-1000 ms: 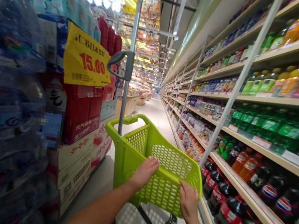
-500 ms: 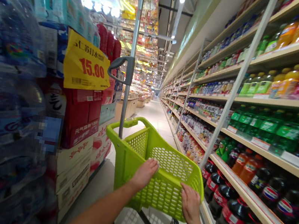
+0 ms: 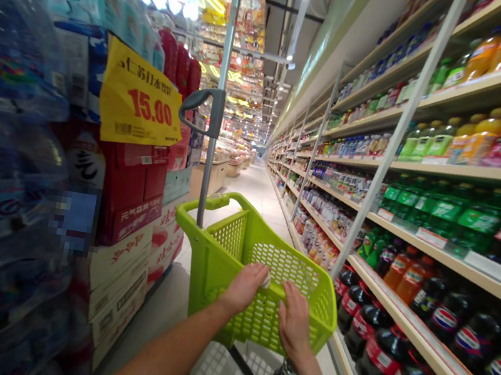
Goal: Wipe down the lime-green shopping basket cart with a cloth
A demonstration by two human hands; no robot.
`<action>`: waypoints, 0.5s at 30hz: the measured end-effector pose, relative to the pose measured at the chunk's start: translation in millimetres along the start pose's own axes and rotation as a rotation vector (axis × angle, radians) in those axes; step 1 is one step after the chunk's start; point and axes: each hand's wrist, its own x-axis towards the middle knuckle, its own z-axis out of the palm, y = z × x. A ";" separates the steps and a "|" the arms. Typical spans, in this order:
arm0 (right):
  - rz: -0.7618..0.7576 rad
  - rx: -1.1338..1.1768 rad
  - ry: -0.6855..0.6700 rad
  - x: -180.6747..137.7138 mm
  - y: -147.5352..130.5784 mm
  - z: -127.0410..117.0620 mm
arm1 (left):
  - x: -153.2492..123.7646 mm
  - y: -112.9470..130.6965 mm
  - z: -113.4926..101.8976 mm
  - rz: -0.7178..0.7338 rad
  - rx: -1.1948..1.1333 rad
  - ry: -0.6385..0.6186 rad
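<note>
A lime-green plastic shopping basket cart [image 3: 225, 253] stands in a supermarket aisle straight ahead of me, and nothing shows inside it. My left hand [image 3: 245, 286] grips its near rim, fingers curled over the edge. Just to the right, my right hand [image 3: 294, 322] rests on the same rim, close beside the left. A tall grey pull handle [image 3: 216, 112] rises from the basket's far left corner.
Stacked packs of bottled water [image 3: 10, 111] and red drink cartons [image 3: 136, 188] with a yellow 15.00 price sign [image 3: 139, 103] crowd the left. Shelves of soft-drink bottles [image 3: 436, 242] line the right. The tiled aisle floor [image 3: 260, 186] runs ahead between them.
My right hand has slid left along the basket's rim, closer to my left hand. The basket and view have shifted slightly.
</note>
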 end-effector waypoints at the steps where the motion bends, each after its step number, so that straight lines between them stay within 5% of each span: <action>1: -0.035 0.031 -0.006 9.5 -16.0 2.5 | -1.3 0.2 -1.7 0.003 0.003 -0.032; 5: -0.064 0.105 -0.114 45.4 -72.9 23.2 | -19.6 -33.8 -30.6 -0.048 0.184 -0.118; 8: -0.076 0.093 -0.222 54.6 -90.0 43.0 | -31.7 -59.8 -53.8 -0.126 0.331 -0.144; 11: -0.152 0.071 -0.192 44.8 -74.8 52.2 | -35.5 -65.5 -61.8 -0.151 0.370 -0.144; 15: -0.082 0.118 -0.082 23.8 -12.7 31.5 | -35.8 -57.1 -57.2 -0.146 0.328 -0.124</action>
